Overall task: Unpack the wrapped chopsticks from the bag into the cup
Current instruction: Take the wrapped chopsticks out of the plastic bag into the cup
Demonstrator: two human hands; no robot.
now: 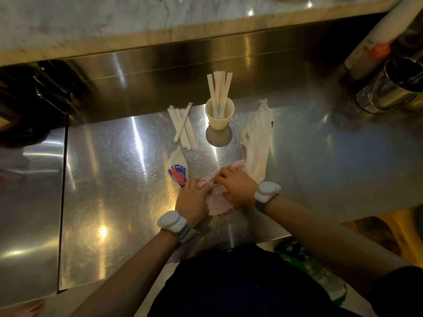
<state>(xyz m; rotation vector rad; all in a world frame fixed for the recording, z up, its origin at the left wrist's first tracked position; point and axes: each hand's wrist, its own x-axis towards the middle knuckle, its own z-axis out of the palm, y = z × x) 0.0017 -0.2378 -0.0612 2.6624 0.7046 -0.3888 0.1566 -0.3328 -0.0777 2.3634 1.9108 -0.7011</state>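
Note:
A white plastic bag (258, 143) with red and blue print lies crumpled on the steel counter. My left hand (192, 200) and my right hand (235, 184) press together on its bunched lower part. Its handles stretch up to the right and a printed flap (178, 172) spreads to the left. A cream paper cup (219, 118) stands upright behind the bag with several wrapped chopsticks (219, 90) upright in it. More wrapped chopsticks (184, 126) lie loose in a pile left of the cup.
The steel counter (114, 191) ends at a raised steel backsplash under a marble ledge (91, 24). Metal canisters (393, 88) and a white roll (375, 35) stand at the far right. A dark appliance (29, 99) sits at the far left.

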